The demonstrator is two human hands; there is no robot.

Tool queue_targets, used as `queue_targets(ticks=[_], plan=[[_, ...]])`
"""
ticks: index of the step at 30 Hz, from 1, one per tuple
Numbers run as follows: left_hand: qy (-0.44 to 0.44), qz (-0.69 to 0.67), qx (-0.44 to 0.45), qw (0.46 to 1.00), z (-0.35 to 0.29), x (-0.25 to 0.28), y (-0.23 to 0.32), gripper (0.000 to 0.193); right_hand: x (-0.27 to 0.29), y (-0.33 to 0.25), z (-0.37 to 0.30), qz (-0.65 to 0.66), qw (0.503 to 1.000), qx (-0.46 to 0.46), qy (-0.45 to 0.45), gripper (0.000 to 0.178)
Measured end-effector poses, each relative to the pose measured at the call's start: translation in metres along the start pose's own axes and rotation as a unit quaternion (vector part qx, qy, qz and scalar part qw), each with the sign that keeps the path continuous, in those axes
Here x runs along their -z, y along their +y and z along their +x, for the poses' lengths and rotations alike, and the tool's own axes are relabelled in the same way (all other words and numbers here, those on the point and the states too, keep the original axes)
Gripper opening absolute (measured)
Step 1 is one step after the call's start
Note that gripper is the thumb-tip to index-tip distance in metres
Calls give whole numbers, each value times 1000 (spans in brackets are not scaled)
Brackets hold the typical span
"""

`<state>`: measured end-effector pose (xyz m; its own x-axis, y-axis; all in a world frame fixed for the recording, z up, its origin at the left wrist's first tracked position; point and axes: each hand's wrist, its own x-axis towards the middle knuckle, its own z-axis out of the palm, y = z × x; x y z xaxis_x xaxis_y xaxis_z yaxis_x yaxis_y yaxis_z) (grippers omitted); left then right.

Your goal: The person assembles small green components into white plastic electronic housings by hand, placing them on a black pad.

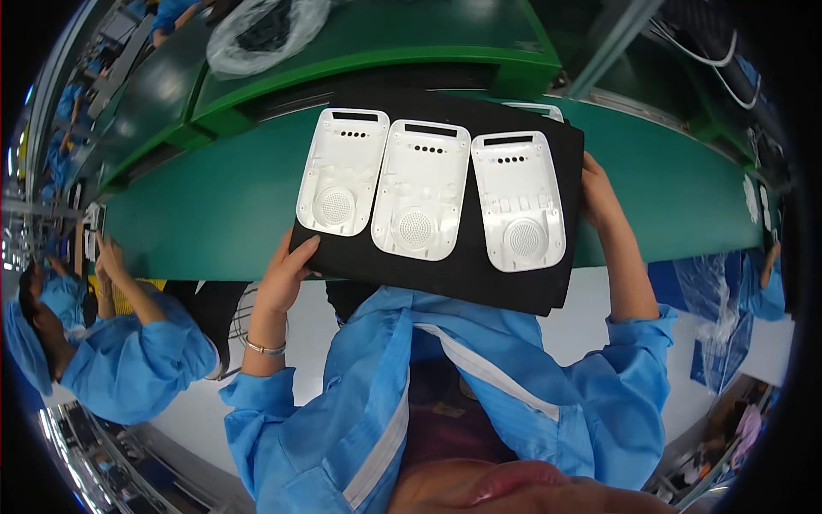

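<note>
Both my hands hold a black sheet or pad (pixel 437 278) by its sides, tilted a little over the near edge of the bench. My left hand (pixel 284 272) grips its near left corner, thumb on top. My right hand (pixel 599 193) is round its right edge, most fingers hidden beneath. Three white plastic housings lie on the pad side by side, insides up: a left housing (pixel 328 176), a middle housing (pixel 413 195) and a right housing (pixel 514 184). Each has a slot, a row of small holes and a round speaker grille. Another white part (pixel 544 110) shows behind the pad's far edge.
A green bench top (pixel 205 206) runs left and right under the pad. Behind it rises a green-edged shelf (pixel 385 73) with a clear plastic bag (pixel 257 38) on it. A co-worker in blue (pixel 141 351) works at the left; another sleeve (pixel 762 291) shows at the far right.
</note>
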<state>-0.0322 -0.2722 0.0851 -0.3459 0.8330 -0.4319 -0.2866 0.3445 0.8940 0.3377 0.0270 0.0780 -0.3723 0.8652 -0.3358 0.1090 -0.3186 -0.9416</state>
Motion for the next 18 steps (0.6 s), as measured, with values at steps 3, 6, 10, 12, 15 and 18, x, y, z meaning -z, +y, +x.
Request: queue_targets(ticks=[3,6,10,12,15,18], plan=[[77,118,-43,989,-19,-19,13,56,-10,-4,44,-137,988,65,1,46],[60,328,-192,923,-29,-14,6,63,-5,-27,68,-450,877,162,46,38],[-30,426,-135,894,-31,18,34,57,-15,-74,70,-311,921,217,91,32],[12,381,-90,920,-24,50,55,45,-43,-101,65,-281,915,281,70,27],[140,233,-160,949,10,61,103,33,-96,-129,78,-380,843,381,19,25],[200,316,-305,876,61,58,134,25,-151,-146,106,-468,756,456,-33,25]])
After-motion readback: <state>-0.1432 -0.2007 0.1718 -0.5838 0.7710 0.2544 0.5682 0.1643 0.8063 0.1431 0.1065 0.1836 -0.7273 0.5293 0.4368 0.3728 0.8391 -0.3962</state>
